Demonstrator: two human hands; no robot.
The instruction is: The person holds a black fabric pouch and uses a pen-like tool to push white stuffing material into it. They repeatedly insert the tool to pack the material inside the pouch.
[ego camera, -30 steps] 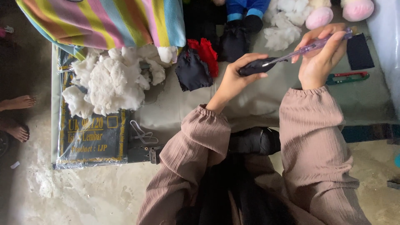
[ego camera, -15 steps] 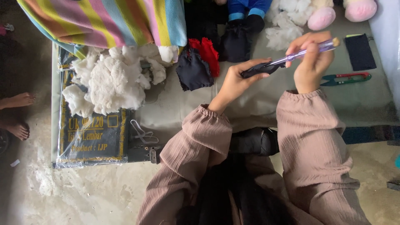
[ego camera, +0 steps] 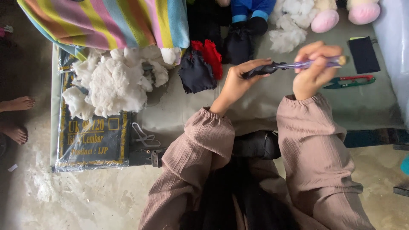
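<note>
We pinch a small black fabric piece (ego camera: pixel 260 70) in our left hand (ego camera: pixel 235 83) above the surface (ego camera: pixel 264 106) while our right hand (ego camera: pixel 313 72) closes around a stiff purple stick (ego camera: pixel 306 64) poking into it; the cloth looks light and limp, best held near its opening.

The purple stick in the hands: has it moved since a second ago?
Yes. The purple stick has levelled out and its far end has dropped toward the green-and-red snips; earlier it slanted upward.
</note>
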